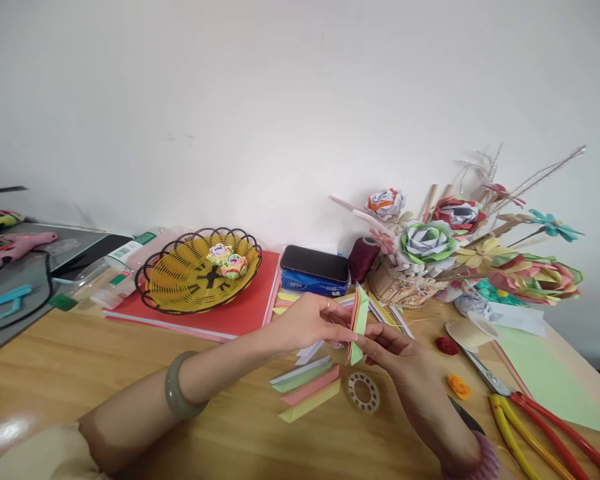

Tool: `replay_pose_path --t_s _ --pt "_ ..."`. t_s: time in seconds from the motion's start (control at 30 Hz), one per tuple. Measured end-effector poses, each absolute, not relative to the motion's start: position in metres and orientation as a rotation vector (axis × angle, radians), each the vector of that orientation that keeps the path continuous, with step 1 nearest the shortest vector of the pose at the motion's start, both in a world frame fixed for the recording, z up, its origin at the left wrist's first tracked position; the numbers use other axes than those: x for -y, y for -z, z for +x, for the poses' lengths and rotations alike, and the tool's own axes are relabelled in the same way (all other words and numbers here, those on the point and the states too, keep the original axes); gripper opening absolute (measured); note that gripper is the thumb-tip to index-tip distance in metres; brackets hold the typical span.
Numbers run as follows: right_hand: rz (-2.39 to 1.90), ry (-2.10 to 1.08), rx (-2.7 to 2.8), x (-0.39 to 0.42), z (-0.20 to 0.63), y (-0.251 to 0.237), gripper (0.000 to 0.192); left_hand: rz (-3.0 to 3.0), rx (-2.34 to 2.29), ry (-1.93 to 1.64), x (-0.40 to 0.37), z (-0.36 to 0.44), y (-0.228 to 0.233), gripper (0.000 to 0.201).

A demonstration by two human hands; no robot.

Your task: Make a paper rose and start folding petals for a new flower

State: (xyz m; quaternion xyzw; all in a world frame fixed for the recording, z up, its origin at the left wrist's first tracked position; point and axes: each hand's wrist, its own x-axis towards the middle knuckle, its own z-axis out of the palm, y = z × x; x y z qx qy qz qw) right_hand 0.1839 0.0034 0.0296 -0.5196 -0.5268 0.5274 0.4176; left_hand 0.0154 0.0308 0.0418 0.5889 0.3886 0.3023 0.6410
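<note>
1. Folded paper bundle (361,327), pale green face with pink edges: standing upright above the table, between both hands.
2. Left hand (313,323): gripping the bundle's left side with thumb and fingers; a jade-coloured bangle (181,387) is circling the forearm.
3. Right hand (400,353): pinching the bundle's right side between thumb and fingers; a pink cuff (487,457) is encircling the wrist.
4. Folded strips (311,385), green, pink and yellow: lying in a slanted row below the hands, beside a holed white ring (363,408).
5. Blue packet (310,283): sitting behind the left hand, bearing a dark phone (314,265).
6. Yellow basket (160,293), black-rimmed: resting on red paper (250,313) and holding two small paper blossoms (235,265).
7. Wood-slat basket (405,287): standing behind the right hand, holding paper flowers (427,241); a maroon spool (363,259) is standing beside it.
8. Scissors (490,381), red-handled: lying at right, near a cream spool (475,331) and an orange rosette (459,387); a green sheet (555,377) is lying beyond.
9. Wood-grained table (220,433): carrying the above, and reflecting a bright spot at lower left.
10. Grey mat (10,313): covering the far left, supporting a pink glue gun (23,245).
11. Pale wall (280,120): rising behind everything, showing a few faint marks.
</note>
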Motion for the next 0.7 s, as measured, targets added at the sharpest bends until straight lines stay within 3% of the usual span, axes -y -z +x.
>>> replay_pose_path --t_s 0.17,0.37,0.7 --pt "-1.327 -1.216 1.300 -0.011 0.201 -0.044 0.021 1.913 -1.343 -0.613 -0.041 0.001 -0.044 0.021" --pt "-1.475 -0.831 1.166 -0.022 0.237 -0.066 0.029 2.140 -1.527 -0.554 -0.048 -0.015 -0.051 0.018" --pt "-1.513 -0.733 1.205 -0.026 0.266 -0.082 0.031 2.909 -1.035 -0.393 -0.058 0.041 -0.052 0.022"
